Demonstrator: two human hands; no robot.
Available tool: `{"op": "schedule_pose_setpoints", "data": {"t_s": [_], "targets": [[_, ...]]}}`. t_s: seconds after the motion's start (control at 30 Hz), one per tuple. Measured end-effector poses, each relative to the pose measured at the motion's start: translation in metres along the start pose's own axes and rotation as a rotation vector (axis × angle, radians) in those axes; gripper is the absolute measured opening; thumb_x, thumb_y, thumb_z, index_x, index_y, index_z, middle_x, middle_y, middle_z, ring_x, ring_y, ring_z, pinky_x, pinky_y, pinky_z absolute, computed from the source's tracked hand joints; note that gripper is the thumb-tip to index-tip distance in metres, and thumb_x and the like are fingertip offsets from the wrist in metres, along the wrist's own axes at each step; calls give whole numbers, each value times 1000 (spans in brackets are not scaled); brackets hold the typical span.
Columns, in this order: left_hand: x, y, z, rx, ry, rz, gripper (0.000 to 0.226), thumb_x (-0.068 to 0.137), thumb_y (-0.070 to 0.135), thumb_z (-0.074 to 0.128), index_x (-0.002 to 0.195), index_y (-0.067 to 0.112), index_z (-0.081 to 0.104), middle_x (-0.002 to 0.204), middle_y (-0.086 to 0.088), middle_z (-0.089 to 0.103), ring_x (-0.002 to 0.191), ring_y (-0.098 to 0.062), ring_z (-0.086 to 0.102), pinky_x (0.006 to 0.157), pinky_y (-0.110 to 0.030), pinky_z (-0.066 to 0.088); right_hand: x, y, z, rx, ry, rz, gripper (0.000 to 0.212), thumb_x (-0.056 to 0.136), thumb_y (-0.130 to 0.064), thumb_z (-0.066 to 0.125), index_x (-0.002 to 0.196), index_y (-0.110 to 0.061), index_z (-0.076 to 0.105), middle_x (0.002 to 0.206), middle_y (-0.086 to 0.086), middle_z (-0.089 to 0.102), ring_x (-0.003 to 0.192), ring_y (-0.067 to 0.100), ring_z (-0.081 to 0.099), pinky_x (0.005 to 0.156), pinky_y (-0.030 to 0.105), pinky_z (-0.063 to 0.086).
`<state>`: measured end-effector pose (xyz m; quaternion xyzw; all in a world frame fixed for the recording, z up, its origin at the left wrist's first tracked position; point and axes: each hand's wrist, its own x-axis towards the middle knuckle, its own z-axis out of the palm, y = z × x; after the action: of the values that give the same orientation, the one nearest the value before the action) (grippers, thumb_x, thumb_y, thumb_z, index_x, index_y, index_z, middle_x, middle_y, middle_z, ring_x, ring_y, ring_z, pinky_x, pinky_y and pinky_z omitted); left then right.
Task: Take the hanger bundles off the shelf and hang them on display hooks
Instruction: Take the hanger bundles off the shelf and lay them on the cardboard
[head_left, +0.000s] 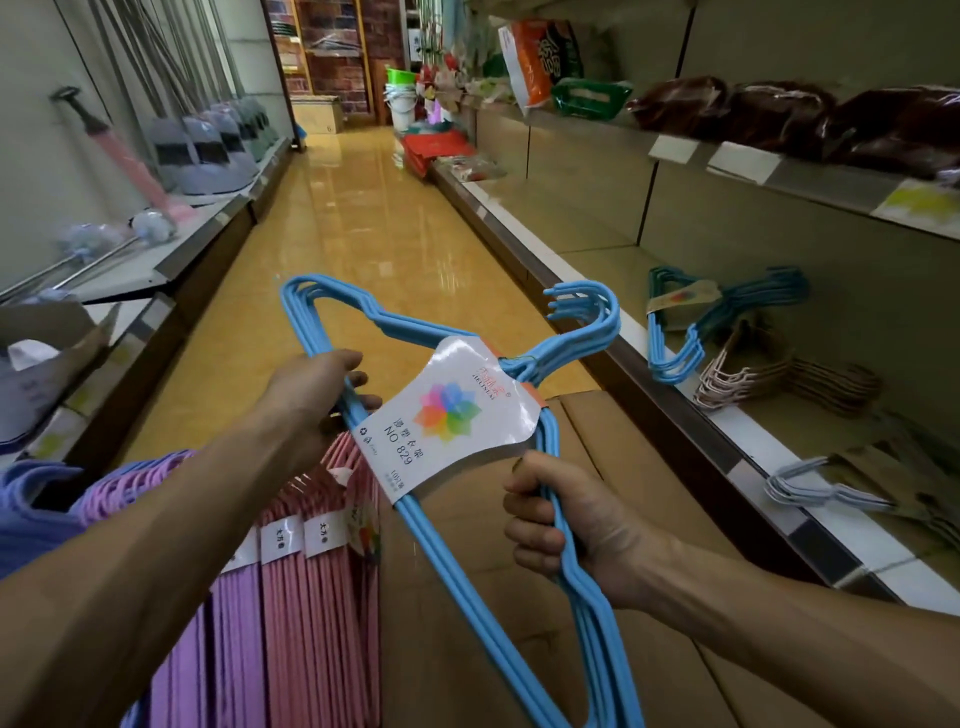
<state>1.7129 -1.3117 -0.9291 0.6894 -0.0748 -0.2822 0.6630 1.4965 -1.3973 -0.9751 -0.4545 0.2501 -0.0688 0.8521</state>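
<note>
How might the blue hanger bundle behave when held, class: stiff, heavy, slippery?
The blue bundle probably stays stiff: its rods run straight between both hands. It seems light, being thin rods. The label likely stops the hangers fanning apart.

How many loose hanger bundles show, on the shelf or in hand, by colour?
Blue: 2, one held by the left hand and right hand at, one on the shelf
Pink/beige: 1
White/grey: 1
Total: 4
</note>
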Motion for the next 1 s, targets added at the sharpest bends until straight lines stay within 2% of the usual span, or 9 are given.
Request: {"op": "schedule_pose_setpoints", "data": {"t_s": [0.1, 0.2, 0.33, 0.47, 0.57, 0.7, 0.83, 0.93, 1.0], "targets": [[4, 2, 0, 307, 32, 106, 31, 97, 23, 58, 123, 7, 50, 116, -18, 61, 95, -34, 63, 78, -43, 55, 1, -2, 1, -66, 54, -74, 38, 84, -5, 53, 54, -18, 36, 47, -1, 30, 35, 10, 30, 35, 22, 28], [-2, 8, 4, 488, 30, 284, 62, 95, 32, 60, 149, 17, 33, 127, -9, 56, 111, -30, 58, 99, -47, 49, 3, -3, 2, -219, 159, -146, 36, 85, -5, 58, 55, -15, 40, 48, 3, 32, 37, 14, 34, 40, 24, 29], [-19, 19, 25, 458, -166, 461, 47, 94, 39, 63, 134, 16, 56, 121, -1, 63, 111, -18, 60, 93, -36, 50, 6, 1, 6, -395, 276, -201, 18, 86, -15, 69, 79, -10, 53, 52, 4, 44, 41, 16, 42, 41, 27, 37], [-35, 20, 45, 427, -338, 497, 50, 88, 56, 62, 127, 25, 59, 112, 4, 71, 106, -13, 67, 96, -40, 52, 2, 8, 15, -438, 277, -210, 27, 86, -22, 74, 103, -4, 64, 51, -3, 55, 39, 10, 49, 40, 23, 41], [-41, 19, 55, 337, -383, 489, 62, 89, 59, 59, 137, 21, 49, 112, 2, 72, 102, -11, 69, 99, -43, 52, 2, 15, 21, -446, 279, -205, 26, 84, -26, 77, 100, -8, 68, 60, -3, 63, 42, 6, 54, 43, 21, 44], [-39, 21, 57, 289, -384, 468, 86, 74, 68, 63, 148, 31, 37, 127, -3, 65, 105, -14, 70, 103, -44, 48, 8, 26, 26, -472, 262, -203, 35, 80, -32, 81, 97, -5, 69, 73, 7, 67, 50, 14, 58, 47, 25, 48], [-35, 29, 53, 244, -405, 427, 80, 66, 71, 69, 133, 30, 54, 132, -4, 62, 117, -23, 63, 105, -46, 47, 14, 33, 30, -484, 223, -193, 41, 78, -33, 82, 100, -2, 67, 89, 21, 71, 63, 23, 65, 54, 29, 54], [-30, 31, 44, 207, -382, 383, 65, 71, 59, 72, 126, 26, 59, 125, -6, 66, 113, -23, 66, 103, -45, 49, 21, 33, 30, -481, 182, -156, 46, 79, -34, 82, 101, 1, 63, 85, 21, 66, 63, 20, 63, 56, 28, 56], [-25, 31, 37, 153, -366, 344, 56, 77, 51, 72, 123, 21, 60, 120, -9, 69, 109, -25, 68, 100, -44, 51, 27, 33, 28, -489, 128, -116, 48, 79, -32, 82, 105, 2, 59, 85, 20, 63, 67, 22, 64, 64, 34, 61]]}}
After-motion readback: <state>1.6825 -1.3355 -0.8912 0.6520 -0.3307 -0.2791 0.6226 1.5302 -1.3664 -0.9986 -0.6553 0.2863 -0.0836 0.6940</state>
